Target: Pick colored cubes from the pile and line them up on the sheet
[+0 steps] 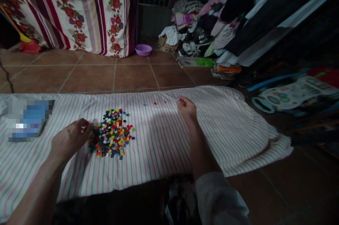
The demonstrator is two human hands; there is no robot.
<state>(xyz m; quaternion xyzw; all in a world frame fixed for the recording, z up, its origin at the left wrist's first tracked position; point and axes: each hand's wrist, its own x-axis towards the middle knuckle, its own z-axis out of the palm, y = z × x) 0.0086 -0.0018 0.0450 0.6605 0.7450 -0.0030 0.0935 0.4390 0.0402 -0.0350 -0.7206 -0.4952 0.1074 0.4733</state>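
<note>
A heap of small multicoloured cubes [113, 131] lies on a striped cloth [159, 140]. My left hand [70, 136] hovers at the heap's left edge, fingertips pinched together. Whether anything sits between them is hidden. Farther right, my right hand [188, 109] is closed in a pinch on a small light blue cube [179, 99], close to the cloth. To its left, spaced out in a rough row, are a pink cube [164, 101], a red cube [155, 103] and a blue cube [144, 104].
A blurred-out flat blue object [31, 120] lies on the cloth at the left. Beyond the cloth are a tiled floor [132, 75], a purple basin [143, 50] and a floral curtain [92, 13]. Piled clothes [209, 20] stand back right, with a colourful plastic item [286, 92] nearer.
</note>
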